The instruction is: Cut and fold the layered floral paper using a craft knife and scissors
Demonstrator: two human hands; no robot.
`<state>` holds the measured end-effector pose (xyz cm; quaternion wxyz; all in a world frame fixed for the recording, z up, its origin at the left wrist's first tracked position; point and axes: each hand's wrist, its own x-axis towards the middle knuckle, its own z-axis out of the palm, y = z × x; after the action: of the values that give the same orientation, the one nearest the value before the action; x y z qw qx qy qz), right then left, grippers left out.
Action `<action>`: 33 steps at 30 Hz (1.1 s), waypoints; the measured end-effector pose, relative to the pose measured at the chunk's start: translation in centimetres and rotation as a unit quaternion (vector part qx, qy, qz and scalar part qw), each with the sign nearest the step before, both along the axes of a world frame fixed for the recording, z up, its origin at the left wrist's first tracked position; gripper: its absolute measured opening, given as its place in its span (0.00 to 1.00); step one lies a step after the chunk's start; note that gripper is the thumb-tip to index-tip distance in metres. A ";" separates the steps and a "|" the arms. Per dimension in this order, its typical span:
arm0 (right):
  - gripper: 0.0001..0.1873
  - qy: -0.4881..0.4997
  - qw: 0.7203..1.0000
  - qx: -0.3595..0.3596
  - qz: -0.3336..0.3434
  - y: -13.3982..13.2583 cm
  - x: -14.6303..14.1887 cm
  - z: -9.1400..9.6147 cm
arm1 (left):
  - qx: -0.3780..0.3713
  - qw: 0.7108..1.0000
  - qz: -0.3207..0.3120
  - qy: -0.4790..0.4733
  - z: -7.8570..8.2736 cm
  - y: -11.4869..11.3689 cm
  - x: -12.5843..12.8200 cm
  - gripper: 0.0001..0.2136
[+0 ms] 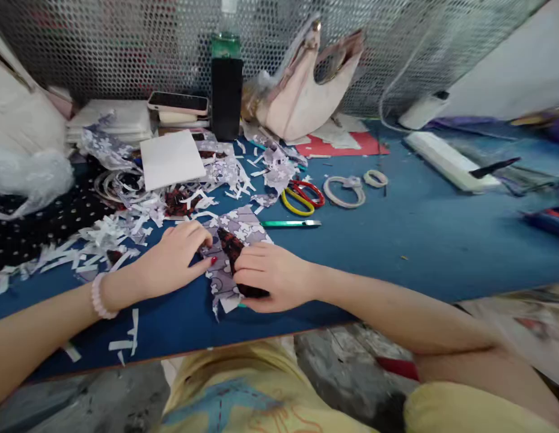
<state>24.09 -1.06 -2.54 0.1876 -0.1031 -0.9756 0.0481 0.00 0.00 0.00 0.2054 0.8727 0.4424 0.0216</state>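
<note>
A grey-purple piece of fabric with white flowers (250,224) lies on the blue table in front of me. Across it rests a dark red-and-black piece (229,243), partly covered by my right hand. My left hand (183,255) is closed at the fabric's left edge, fingers curled and the red-nailed thumb on the cloth. My right hand (274,273) has its fingers bent round the dark piece; the fingertips are hidden. A bit of turquoise shows below that hand. Just beyond the fabric lies a green craft knife (291,224).
Scissors with red and yellow handles (302,198), a roll of tape (345,191) and a smaller roll (375,178) lie beyond. White scraps (99,240) litter the left. A white pad (172,159), phone (178,102), black box (226,99) and pale bag (302,105) stand behind.
</note>
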 end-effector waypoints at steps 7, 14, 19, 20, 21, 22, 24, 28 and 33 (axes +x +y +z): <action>0.12 -0.043 0.999 -0.001 0.021 -0.4 -0.2 0.1 | 0.038 0.997 0.019 0.070 0.3 -0.8 1.0 0.04; 0.13 -0.042 0.999 -0.012 0.032 -0.3 -0.3 0.1 | 0.029 0.997 -0.023 0.072 -0.2 -0.5 1.1 0.08; 0.15 -0.069 0.997 -0.025 0.028 -0.2 -0.3 0.1 | -0.030 0.999 -0.009 0.028 0.1 -0.1 0.8 0.09; 0.16 -0.076 0.996 -0.028 0.029 -0.2 -0.3 0.1 | -0.044 0.999 -0.005 0.019 0.2 -0.1 0.9 0.09; 0.16 -0.081 0.996 -0.031 0.028 -0.1 -0.3 0.1 | -0.059 0.998 -0.001 0.009 0.4 0.0 0.9 0.09; 0.16 -0.084 0.996 -0.032 0.028 -0.1 -0.2 0.1 | -0.074 0.997 0.003 -0.001 0.6 0.1 0.9 0.09; 0.15 -0.082 0.996 -0.032 0.029 -0.1 -0.2 0.1 | -0.105 0.994 0.008 -0.022 0.9 0.3 0.8 0.09; 0.14 -0.084 0.996 -0.029 0.029 -0.1 -0.2 0.1 | -0.153 0.986 0.008 -0.060 1.1 0.9 0.4 0.08; 0.15 -0.079 0.996 -0.030 0.029 -0.1 -0.2 0.2 | -0.171 0.983 0.014 -0.072 1.0 1.2 0.1 0.09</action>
<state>23.86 -1.19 -2.39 0.1052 -0.0841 -0.9881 0.0749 0.13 1.18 0.97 0.3824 0.8149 0.4354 0.0115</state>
